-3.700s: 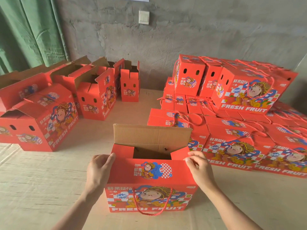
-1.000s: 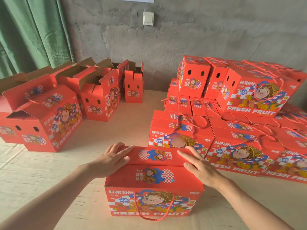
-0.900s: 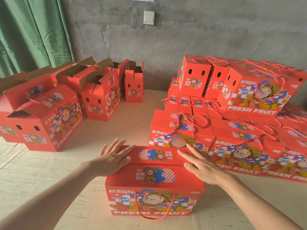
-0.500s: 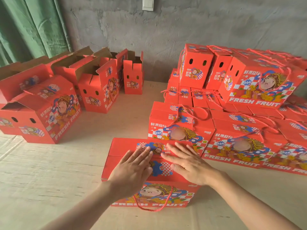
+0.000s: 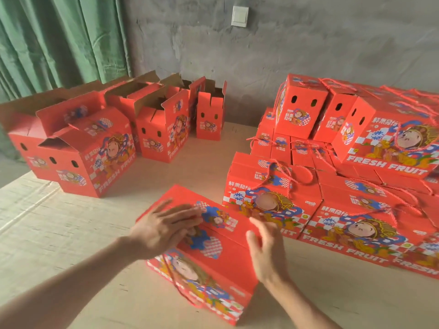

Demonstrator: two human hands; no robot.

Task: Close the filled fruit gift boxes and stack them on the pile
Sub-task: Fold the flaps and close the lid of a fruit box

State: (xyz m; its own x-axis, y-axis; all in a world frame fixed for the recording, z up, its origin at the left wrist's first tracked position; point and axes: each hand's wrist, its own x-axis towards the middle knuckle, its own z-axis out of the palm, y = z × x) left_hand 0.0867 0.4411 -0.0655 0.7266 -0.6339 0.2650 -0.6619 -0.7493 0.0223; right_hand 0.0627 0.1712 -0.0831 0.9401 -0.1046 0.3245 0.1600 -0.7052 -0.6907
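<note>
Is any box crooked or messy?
Yes. The box under the left hand sits twisted, out of line with the neat pile on the right. The open boxes at back left have flaps up. Nothing looks spilled or torn.

Soft even daylight; motion-blurred foreground, wide-angle bowing.

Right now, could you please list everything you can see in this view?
Front box: one, red, closed, on the table nearest the person.
Open boxes: several, red, back left.
Pile: many closed red boxes, right, stacked in layers.
Table: one, pale wood, under everything.
Curtain: one, green, back left.
Wall: one, grey, behind.
Switch: one, white, on the wall.
Left hand: flat on the box's top, fingers straight.
Right hand: blurred, at the box's right end, fingers straight.
</note>
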